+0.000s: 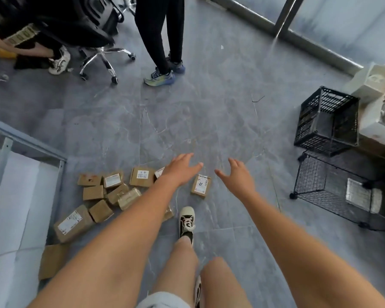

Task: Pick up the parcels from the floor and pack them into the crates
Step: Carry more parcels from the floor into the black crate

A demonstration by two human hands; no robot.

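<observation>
Left hand [180, 169]: fingers straight, holding nothing, above the parcel heap
Right hand [238, 177]: fingers spread, holding nothing
Lone parcel [201, 186]: small brown cardboard box with white label, on the floor between both hands
Parcel heap [111, 194]: boxy labelled cartons, clustered left
Plastic crate [327, 121]: black lattice, far right
Wire crate [333, 192]: thin black mesh, nearer
Floor [187, 121]: grey veined tile

Both hands reach out empty, fingers spread, the left hand [180, 168] and right hand [238, 176] above a lone parcel [201, 186] on the grey floor [209, 112], a heap of parcels [111, 192] to the left, black crates [327, 121] far right.
</observation>
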